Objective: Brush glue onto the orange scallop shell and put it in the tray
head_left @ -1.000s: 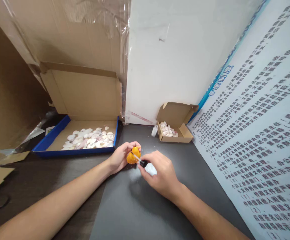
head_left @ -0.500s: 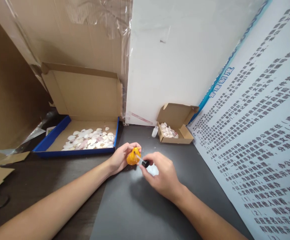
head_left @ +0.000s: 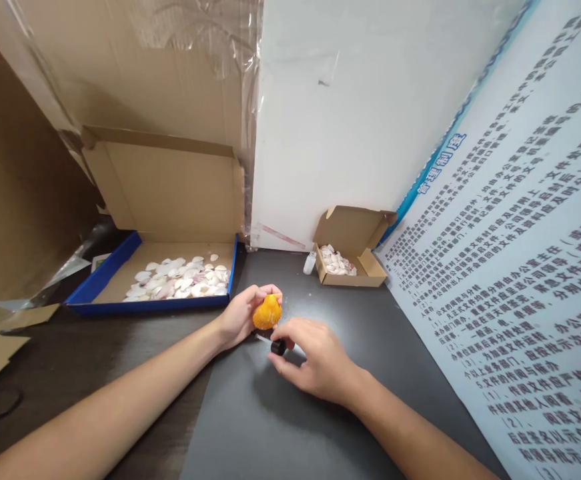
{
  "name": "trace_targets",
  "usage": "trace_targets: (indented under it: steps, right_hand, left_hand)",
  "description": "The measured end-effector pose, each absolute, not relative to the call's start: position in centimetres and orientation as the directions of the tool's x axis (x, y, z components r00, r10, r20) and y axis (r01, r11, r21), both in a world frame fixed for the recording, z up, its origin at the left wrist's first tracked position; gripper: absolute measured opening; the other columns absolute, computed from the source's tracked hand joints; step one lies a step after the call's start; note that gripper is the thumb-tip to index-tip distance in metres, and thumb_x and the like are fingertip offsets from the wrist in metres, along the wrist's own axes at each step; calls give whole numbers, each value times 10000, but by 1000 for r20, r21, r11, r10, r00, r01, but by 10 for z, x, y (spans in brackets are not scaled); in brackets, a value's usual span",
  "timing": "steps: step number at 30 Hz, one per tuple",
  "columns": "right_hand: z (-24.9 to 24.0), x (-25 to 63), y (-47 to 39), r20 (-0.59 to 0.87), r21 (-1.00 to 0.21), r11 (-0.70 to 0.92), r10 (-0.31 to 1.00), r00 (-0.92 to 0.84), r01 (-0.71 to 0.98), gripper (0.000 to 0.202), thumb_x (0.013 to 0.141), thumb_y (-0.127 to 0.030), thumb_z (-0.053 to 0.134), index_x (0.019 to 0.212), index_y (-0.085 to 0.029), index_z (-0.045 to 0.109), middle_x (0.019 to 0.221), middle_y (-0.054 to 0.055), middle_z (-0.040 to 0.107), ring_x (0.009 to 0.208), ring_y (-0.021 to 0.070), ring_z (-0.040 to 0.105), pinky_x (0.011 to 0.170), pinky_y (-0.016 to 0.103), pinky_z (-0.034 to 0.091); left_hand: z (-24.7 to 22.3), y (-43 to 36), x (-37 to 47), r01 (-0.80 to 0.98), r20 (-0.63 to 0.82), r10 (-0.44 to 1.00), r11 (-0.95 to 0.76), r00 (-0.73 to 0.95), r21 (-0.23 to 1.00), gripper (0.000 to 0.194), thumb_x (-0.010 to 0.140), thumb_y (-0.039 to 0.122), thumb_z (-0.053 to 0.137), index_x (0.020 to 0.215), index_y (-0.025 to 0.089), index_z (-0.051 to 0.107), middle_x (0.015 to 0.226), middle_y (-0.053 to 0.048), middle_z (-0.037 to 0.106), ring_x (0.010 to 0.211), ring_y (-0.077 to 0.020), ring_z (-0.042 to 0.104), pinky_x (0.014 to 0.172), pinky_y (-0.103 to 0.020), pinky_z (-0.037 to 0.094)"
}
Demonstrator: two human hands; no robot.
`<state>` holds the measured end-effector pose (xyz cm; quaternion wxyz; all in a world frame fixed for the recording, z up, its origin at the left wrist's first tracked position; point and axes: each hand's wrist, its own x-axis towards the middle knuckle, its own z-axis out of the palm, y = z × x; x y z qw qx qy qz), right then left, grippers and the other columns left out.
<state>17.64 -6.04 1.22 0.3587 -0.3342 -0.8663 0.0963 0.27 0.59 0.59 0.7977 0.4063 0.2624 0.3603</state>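
Observation:
My left hand [head_left: 243,315] is closed on an orange scallop shell [head_left: 267,312], fingertips at its upper edge and its ribbed face toward me. Just below and right of the shell, my right hand [head_left: 315,353] pinches the black cap [head_left: 278,347] of a brush applicator between thumb and fingers. The thin pale stem [head_left: 263,339] points left from the cap, below the shell and apart from it. A small white bottle [head_left: 309,263] without a cap stands farther back, beside a small cardboard box.
To the left, an open blue-edged box [head_left: 153,308] holds many pale shells [head_left: 183,279]. More shells [head_left: 337,261] lie in the small open cardboard box [head_left: 353,280] at the back right. Cardboard, a white panel [head_left: 370,120] and a printed poster [head_left: 510,280] enclose the dark table [head_left: 290,433].
My right hand has moved the applicator down and left, from the shell's face to below it. The shell has stayed nearly in place in my left hand.

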Motion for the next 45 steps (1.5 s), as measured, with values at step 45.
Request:
trace_targets:
  steps: [45]
  right_hand:
    - [17,180,-59,660,-394,667,684,-311,632,58,856,-232,603,903,-202,589,748,18,663,658,156,613,622,267,465]
  left_hand:
    - [6,6,3,-360,-105,789,389,605,848,158,764,239,443,780,139,564,763,-45,531,613,-150,506,561,-261,458]
